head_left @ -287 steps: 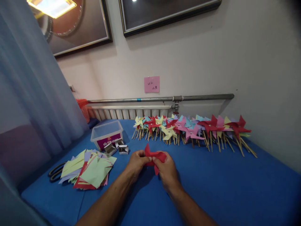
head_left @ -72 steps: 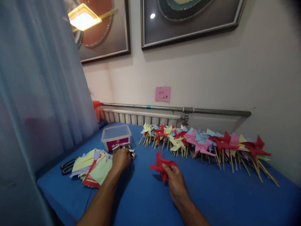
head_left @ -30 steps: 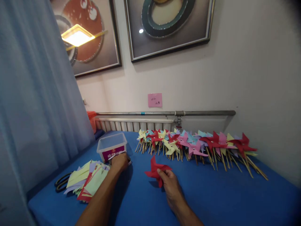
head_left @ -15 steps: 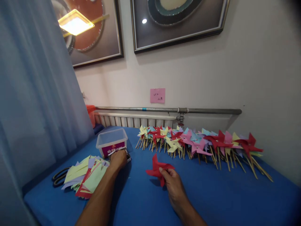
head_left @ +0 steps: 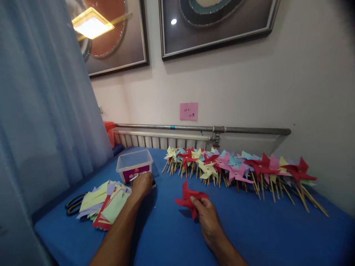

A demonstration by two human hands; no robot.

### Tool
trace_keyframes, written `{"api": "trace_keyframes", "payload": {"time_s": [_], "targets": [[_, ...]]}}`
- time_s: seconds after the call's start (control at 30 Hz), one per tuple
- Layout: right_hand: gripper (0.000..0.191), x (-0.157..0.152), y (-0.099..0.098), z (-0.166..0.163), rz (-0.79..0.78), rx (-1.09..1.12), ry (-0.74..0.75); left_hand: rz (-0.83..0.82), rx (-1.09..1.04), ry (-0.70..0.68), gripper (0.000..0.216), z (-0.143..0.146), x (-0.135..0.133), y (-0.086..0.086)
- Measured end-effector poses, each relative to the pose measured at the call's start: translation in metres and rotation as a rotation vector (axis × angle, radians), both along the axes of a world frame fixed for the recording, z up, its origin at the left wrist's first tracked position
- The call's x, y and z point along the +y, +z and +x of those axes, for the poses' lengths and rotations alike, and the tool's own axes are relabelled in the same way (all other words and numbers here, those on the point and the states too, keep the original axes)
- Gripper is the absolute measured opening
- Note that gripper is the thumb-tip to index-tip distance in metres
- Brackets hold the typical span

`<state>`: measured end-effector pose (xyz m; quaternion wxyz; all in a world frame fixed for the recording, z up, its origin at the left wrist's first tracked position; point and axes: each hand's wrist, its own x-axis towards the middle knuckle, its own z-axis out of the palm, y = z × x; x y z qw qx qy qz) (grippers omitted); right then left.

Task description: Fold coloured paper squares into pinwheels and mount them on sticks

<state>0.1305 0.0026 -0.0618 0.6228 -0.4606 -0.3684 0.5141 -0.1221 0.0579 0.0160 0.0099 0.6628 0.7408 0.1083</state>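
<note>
My right hand (head_left: 206,214) pinches a red paper pinwheel (head_left: 191,199) between thumb and fingers, holding it just above the blue cloth without a stick. My left hand (head_left: 142,186) is lowered at a small dark tray (head_left: 154,183) in front of the clear plastic tub (head_left: 134,161). Its fingers are curled downward, and their tips and whatever they touch are hidden behind the hand. Left of my forearm lies a fanned pile of coloured paper sheets (head_left: 107,203), with black scissor handles (head_left: 74,204) poking out beside it.
Many finished pinwheels on sticks (head_left: 235,171) lie in a row along the back and right of the blue-covered table (head_left: 172,236). A radiator with a pipe (head_left: 191,128) runs behind. A blue curtain (head_left: 52,140) hangs at left, near a red basket (head_left: 110,133).
The whole view has shifted slightly to the right. My left hand has stayed at the small tray with a slight turn of the fingers; the right still holds the red pinwheel.
</note>
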Motion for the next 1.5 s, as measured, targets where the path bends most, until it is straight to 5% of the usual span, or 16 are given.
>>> {"api": "trace_keyframes", "payload": {"time_s": [0.23,0.43,1.03,1.13,1.33,1.5], "targets": [[0.047,0.002,0.002,0.000,-0.018,0.009,-0.018,0.072,-0.395,-0.257,0.023,0.021,0.001,-0.020],[0.047,0.001,0.004,-0.001,-0.012,0.033,-0.007,0.022,-0.260,-0.596,0.027,0.057,-0.010,-0.036],[0.041,-0.001,0.006,0.001,0.006,0.014,0.006,-0.058,-0.233,-0.521,0.018,0.043,-0.008,-0.033],[0.042,-0.001,0.007,0.001,0.020,0.028,-0.005,-0.044,-0.484,-0.485,0.013,0.043,-0.007,-0.029],[0.045,-0.001,0.012,0.000,0.011,0.050,0.009,-0.055,-1.411,-0.559,0.025,0.063,-0.025,-0.009],[0.044,-0.004,0.016,-0.001,0.038,0.105,0.031,-0.108,-1.447,-0.617,0.028,0.092,-0.043,-0.009]]}}
